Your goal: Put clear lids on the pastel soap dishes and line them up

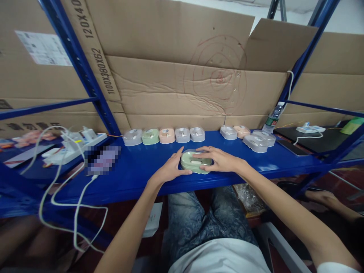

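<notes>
1. my left forearm rises from below and leans inward, the wrist lifted above the front edge of the blue shelf (142,167).
2. my left hand (172,167) holds the left end of the green case (196,160) in a wide, half-open curve: fingers pointing forward at its far side, thumb stretched along its near side.
3. my right forearm slants in from the lower right, and my right hand (223,159) bends over the case, palm down.
4. its fingers are parted across the clear lid with the thumb toward the near side, a loose half-closed hold; how hard i press, i cannot tell.
5. the case sits flat near the shelf's front edge, between my hands, before a row of cases (167,135).
</notes>
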{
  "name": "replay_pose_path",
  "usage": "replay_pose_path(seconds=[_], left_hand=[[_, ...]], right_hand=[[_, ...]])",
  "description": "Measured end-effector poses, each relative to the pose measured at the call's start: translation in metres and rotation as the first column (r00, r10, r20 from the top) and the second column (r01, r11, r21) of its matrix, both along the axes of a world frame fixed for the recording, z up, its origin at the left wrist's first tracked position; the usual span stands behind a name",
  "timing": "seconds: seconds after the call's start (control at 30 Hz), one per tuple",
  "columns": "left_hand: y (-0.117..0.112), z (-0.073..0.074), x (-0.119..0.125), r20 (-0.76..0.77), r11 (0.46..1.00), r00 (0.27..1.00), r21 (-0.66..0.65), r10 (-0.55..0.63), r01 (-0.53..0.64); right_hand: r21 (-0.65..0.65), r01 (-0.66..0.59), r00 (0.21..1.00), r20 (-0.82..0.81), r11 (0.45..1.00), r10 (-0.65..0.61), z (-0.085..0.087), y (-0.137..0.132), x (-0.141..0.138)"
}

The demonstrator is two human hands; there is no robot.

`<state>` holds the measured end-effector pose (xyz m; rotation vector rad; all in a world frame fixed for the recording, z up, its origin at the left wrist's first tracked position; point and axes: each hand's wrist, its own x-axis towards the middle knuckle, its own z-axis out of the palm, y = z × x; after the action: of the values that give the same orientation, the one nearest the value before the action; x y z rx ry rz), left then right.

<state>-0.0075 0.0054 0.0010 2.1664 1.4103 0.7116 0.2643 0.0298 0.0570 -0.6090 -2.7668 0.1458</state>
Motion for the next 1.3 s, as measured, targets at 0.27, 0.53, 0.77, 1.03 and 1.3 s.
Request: replay_pose_path(seconds=[0.27,0.53,0.77,1.03,1.3], left_hand=[[-0.003,0.005,-0.002,0.016,0.993,0.996,0.071,-0.092,0.091],[-0.002,0.008,-0.002,-0.007,0.984,0.99,0.108,-0.14,0.139],[-0.002,0.004,-0.004,0.015,0.993,0.995,0.062,-0.101,0.1],[-0.001,0.0,-0.003,0.018,0.995,0.997,0.071,-0.072,0.071],[0.003,-0.004,-0.005,0.001,0.989,0.995,0.116,-0.096,0.095]], right_hand=[[0.006,-0.028,0.999,0.017,1.0,0.028,0.0,0.0,-0.001],[-0.056,0.008,0.985,-0.172,0.998,-0.017,-0.043,-0.003,0.004],[-0.08,-0.049,0.976,-0.215,0.996,0.031,-0.031,0.002,-0.002],[0.006,0.042,0.975,-0.218,0.999,-0.04,-0.041,-0.003,-0.006],[0.093,0.072,0.979,-0.194,0.993,-0.053,-0.044,-0.009,-0.007]])
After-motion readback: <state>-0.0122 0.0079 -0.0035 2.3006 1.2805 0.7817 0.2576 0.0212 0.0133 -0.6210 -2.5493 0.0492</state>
